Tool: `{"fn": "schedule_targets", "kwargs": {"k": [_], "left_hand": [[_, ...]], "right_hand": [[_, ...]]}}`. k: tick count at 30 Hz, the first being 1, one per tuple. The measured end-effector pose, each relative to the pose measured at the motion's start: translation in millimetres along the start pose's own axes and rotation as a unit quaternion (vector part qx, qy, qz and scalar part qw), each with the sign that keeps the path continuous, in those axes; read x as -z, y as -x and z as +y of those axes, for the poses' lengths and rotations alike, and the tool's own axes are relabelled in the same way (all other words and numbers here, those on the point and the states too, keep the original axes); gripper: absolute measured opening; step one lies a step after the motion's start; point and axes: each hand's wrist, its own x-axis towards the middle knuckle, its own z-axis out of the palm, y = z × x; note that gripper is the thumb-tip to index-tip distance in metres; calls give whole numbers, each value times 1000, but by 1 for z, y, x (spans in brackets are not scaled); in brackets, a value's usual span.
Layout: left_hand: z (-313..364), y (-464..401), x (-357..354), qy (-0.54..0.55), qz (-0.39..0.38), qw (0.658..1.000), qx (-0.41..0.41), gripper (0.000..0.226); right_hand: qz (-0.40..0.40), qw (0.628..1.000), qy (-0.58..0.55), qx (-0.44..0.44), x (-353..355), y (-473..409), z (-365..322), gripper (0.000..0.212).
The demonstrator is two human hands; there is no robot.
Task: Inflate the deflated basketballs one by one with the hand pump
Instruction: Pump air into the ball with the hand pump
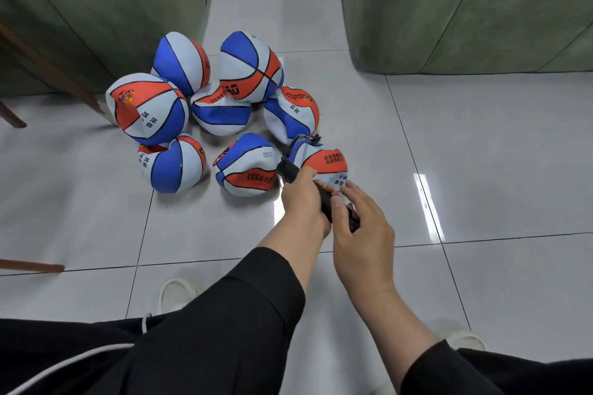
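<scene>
Plainly, the hand pump (324,199) ran from five o'clock up to eleven o'clock, its black tip touching the crumpled basketball (324,163) on the floor (481,170). The left hand (301,202) wrapped its barrel; the right hand (362,228), nearer the handle, curled loosely there. Both hands hid the needle and valve.

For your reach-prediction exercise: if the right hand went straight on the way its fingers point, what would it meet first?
Most likely the crumpled basketball just ahead: the right hand points up-left over the black pump, fingertips almost at the ball's white panel. Depth is uncertain.
</scene>
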Motion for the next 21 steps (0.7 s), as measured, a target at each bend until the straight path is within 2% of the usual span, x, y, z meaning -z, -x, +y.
{"fn": "schedule_targets", "kwargs": {"k": [7, 13, 15, 17, 21], "left_hand": [[49, -21, 13, 6, 15, 1000, 15, 16], [63, -36, 22, 25, 55, 998, 13, 19], [49, -31, 18, 27, 47, 998, 12, 23], [32, -23, 11, 28, 39, 999, 8, 24], [6, -3, -2, 18, 35, 999, -18, 9]], "right_hand": [[20, 999, -21, 20, 6, 9, -2, 35], [12, 998, -26, 54, 7, 17, -6, 47], [33, 997, -41, 51, 5, 14, -4, 37], [49, 997, -46, 44, 5, 10, -2, 13], [36, 999, -20, 29, 5, 4, 0, 11]]}}
